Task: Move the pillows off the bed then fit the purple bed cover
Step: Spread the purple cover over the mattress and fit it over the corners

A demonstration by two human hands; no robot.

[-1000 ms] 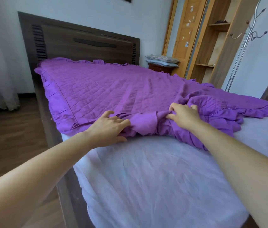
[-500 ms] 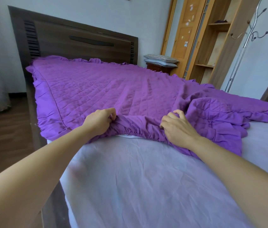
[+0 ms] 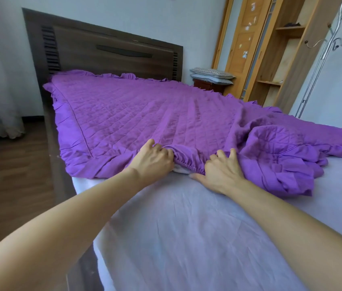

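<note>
While left hand (image 3: 152,162) fingers (image 3: 163,151) clench purple bed cover (image 3: 144,114) hem, right hand (image 3: 222,175) fingers (image 3: 220,154) press it, unclenched | pillows (image 3: 212,73) on nightstand (image 3: 205,85)

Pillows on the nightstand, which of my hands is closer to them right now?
Right. The right hand rests on the edge of the purple bed cover, on the side toward the pillows; the left hand grips that edge farther from them.
</note>
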